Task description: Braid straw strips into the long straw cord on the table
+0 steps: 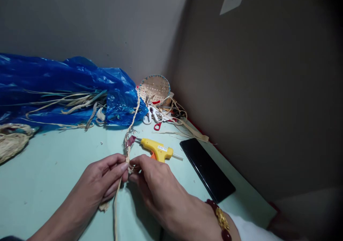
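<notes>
A pale braided straw cord [134, 118] runs from the blue bag's corner down toward me, with a loose strand [115, 208] trailing below. My left hand [105, 176] pinches the cord between thumb and fingers at its lower end. Close against it, my right hand [155, 182] has its fingertips closed on the same cord; a short bit of strand shows between them. Just beyond the fingers, a small dark red piece [130, 141] lies by the cord. To the right of that rests a yellow glue gun [154, 146], its handle partly hidden behind my right hand.
A blue plastic bag [118, 80] with straw strands [77, 99] lies along the back. White-handled scissors [152, 114] and a small woven basket [155, 87] are in the back corner. A black phone [207, 169] lies right. Coiled straw work [12, 142] sits left.
</notes>
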Available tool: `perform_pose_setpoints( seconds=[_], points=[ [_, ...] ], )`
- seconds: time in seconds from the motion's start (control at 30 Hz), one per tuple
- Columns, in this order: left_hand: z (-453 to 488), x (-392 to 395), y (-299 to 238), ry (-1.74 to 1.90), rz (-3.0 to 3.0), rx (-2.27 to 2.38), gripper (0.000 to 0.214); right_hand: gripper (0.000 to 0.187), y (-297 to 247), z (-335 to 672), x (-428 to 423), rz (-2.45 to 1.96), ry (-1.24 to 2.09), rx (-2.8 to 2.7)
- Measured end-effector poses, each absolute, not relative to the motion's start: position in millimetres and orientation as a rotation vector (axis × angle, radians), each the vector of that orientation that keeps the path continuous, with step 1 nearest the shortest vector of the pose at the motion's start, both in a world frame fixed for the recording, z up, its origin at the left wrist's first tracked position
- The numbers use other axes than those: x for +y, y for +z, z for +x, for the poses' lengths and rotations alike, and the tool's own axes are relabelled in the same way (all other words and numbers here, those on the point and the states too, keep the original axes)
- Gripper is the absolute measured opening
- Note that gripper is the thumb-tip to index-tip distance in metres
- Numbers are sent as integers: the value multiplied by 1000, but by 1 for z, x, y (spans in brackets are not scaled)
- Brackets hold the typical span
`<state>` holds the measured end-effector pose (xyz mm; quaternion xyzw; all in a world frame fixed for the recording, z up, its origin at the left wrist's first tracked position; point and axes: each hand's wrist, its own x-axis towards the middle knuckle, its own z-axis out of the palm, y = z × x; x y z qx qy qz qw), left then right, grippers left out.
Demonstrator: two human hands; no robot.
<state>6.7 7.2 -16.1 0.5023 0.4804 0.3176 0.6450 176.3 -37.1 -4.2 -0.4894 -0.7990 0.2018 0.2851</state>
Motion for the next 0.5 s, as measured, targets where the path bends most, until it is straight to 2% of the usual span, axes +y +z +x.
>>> perform_pose_setpoints(
  seconds=[0.3, 0.5],
  points=[
    [7, 8, -18, 614, 1272, 1167, 35, 13, -2, 184, -34, -1337, 165, -2200],
    [9, 8, -12, 649, 1488, 1247, 22, 12, 7, 188, -37, -1309, 217, -2276]
  ],
)
